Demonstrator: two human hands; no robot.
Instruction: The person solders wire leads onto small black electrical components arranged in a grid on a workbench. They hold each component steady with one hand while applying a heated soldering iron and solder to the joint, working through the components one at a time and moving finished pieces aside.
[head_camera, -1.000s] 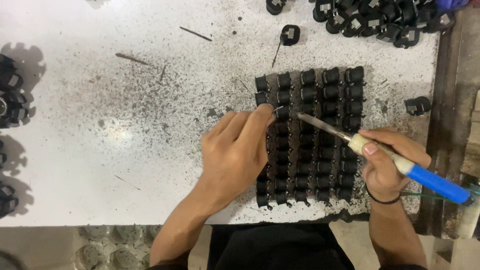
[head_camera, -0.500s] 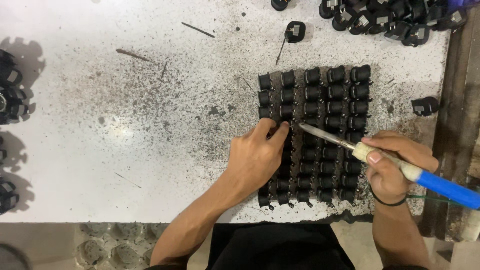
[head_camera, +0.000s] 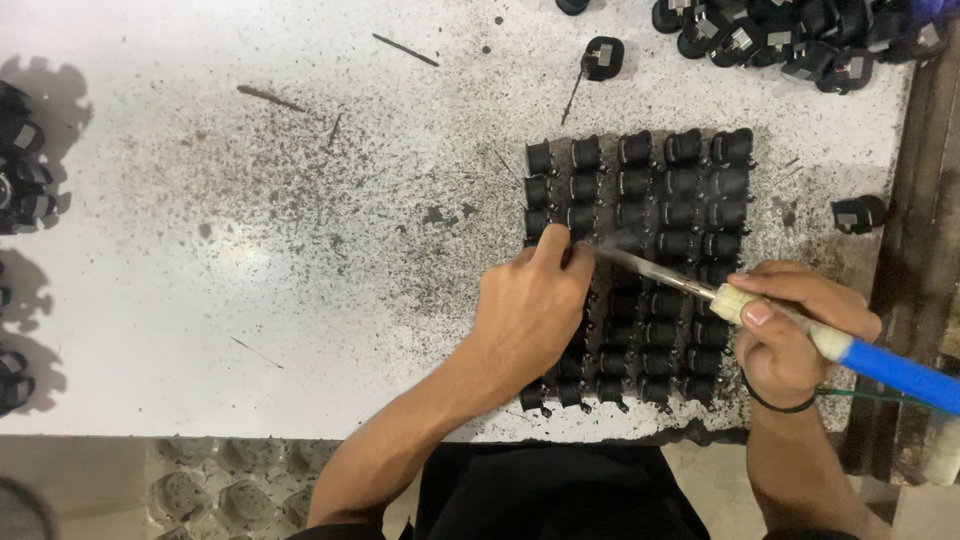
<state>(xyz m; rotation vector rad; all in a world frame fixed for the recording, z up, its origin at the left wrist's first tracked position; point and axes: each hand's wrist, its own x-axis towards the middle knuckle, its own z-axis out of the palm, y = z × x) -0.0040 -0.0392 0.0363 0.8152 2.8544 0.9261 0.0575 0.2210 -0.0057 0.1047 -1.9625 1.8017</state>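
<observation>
Several small black parts (head_camera: 660, 215) stand in neat rows on a white, soot-speckled table (head_camera: 250, 300). My left hand (head_camera: 530, 310) rests on the left columns of the block, fingertips pinched at a part near the tool's tip; whether it holds anything thin I cannot tell. My right hand (head_camera: 790, 330) grips a soldering iron (head_camera: 880, 362) with a blue handle and pale collar. Its metal tip points left and meets the parts just beside my left fingertips, where a faint wisp of smoke rises.
A heap of loose black parts (head_camera: 790, 35) lies at the top right. Single parts sit at the top centre (head_camera: 603, 57) and the right edge (head_camera: 860, 213). More black pieces (head_camera: 25, 170) line the left edge. A dark wooden strip (head_camera: 915, 220) borders the table on the right.
Both hands have slid toward the near rows of the block. The iron's tip followed, staying next to my left fingertips.
</observation>
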